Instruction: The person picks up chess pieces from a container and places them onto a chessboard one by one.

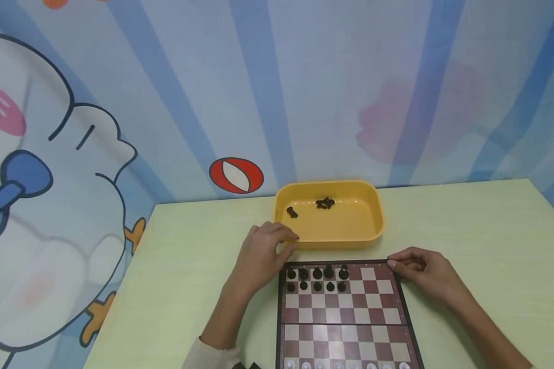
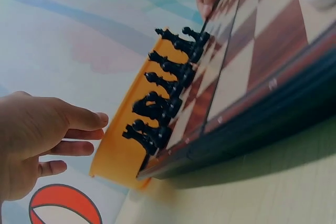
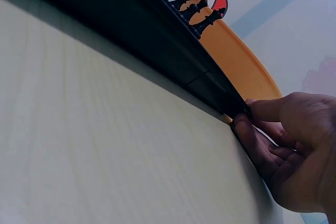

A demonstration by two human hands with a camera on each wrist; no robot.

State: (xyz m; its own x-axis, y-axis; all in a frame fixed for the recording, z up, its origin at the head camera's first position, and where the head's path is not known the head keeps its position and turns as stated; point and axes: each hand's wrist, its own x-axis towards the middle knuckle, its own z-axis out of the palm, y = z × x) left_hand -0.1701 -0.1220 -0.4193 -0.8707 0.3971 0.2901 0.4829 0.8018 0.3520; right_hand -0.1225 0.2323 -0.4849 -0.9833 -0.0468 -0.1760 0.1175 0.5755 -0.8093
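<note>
A brown-and-white chessboard (image 1: 333,332) lies in front of me with black chess pieces (image 1: 329,271) in two rows on its far left part. My left hand (image 1: 262,254) hovers by the board's far left corner, thumb and fingertips apart, overlapping the near left corner of a yellow tray (image 1: 331,245). In the left wrist view that hand (image 2: 44,137) has loosely extended fingers with nothing between them. At the far right corner, my right hand (image 1: 433,277) pinches the board's edge. The right wrist view shows its thumb and fingers at the dark corner (image 3: 236,109).
Inside the tray lie more black pieces (image 1: 325,203), several in a clump and a few at its left. White pieces (image 1: 338,366) line the board's near side, cut off by the frame. A patterned backdrop (image 1: 323,92) rises behind the pale table (image 1: 480,225).
</note>
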